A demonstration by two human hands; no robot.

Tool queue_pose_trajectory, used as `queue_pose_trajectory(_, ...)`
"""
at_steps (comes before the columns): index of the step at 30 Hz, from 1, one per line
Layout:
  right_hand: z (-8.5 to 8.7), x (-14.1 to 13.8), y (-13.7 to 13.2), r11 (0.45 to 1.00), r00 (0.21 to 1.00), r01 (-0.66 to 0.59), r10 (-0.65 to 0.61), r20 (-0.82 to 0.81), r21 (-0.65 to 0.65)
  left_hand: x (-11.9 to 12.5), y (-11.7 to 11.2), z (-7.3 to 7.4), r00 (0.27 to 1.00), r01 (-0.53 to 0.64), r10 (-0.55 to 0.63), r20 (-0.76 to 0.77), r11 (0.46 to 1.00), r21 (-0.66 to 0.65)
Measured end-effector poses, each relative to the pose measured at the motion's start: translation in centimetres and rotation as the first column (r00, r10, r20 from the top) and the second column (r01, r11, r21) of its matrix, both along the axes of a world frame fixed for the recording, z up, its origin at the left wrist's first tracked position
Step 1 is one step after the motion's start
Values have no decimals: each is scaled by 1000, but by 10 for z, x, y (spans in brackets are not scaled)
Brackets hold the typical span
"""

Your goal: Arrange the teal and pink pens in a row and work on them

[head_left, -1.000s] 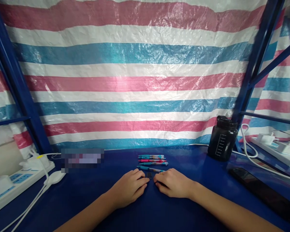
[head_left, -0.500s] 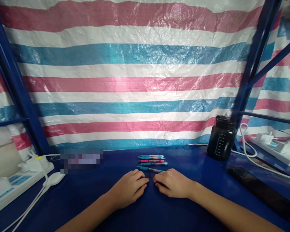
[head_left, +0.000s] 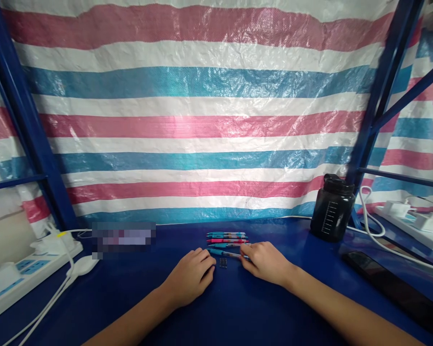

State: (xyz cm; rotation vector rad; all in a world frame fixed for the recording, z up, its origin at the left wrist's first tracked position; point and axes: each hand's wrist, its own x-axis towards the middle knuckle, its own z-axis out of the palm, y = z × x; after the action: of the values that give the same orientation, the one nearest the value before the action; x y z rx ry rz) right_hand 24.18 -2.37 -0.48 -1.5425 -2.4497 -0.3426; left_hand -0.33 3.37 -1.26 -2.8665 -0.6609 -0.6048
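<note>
A blue pen (head_left: 222, 252) lies slightly slanted on the dark blue table, nearest to me in a stack of rows. My right hand (head_left: 265, 259) has its fingers closed around the right end of this pen, hiding its tip. My left hand (head_left: 191, 274) rests on the table just below the pen's left end, holding nothing, its thumb apart from the bent fingers. Between the hands sits a small group of tiny dark pieces (head_left: 222, 263), too small to name. Beyond are more pens, among them a red pen (head_left: 227, 240) and a blue pen (head_left: 226, 235), laid roughly parallel.
A black water bottle (head_left: 332, 207) stands at the back right, with a black phone (head_left: 389, 288) in front of it. Power strips with white cables lie on both sides; the left power strip (head_left: 32, 274) is closer. A striped plastic sheet (head_left: 209, 125) hangs behind the table.
My right hand has shifted right and away from me, onto the end of the nearest pen. My left hand has drawn slightly left, so the tiny dark pieces show fully.
</note>
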Motion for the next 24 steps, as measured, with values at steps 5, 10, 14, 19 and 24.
queue_pose_trajectory(5,-4,1,2,1000,1000,7,-6,-17,29,0,-1,-1,1000,-15,15,-6,1000,19)
queue_pose_trajectory(10,-7,1,5,999,999,-27,28,-31,28,1,-3,2,999,-45,46,-11,999,10)
queue_pose_trajectory(14,-7,-1,4,998,998,-51,52,-44,25,2,-6,4,996,80,-79,-51,997,9)
queue_pose_trajectory(19,-8,-3,3,997,995,-70,71,-68,17,1,-5,4,981,180,-180,-66,984,-17)
queue_pose_trajectory(24,-9,-2,4,997,992,-75,76,-96,8,1,-5,5,983,166,-169,-77,985,-45)
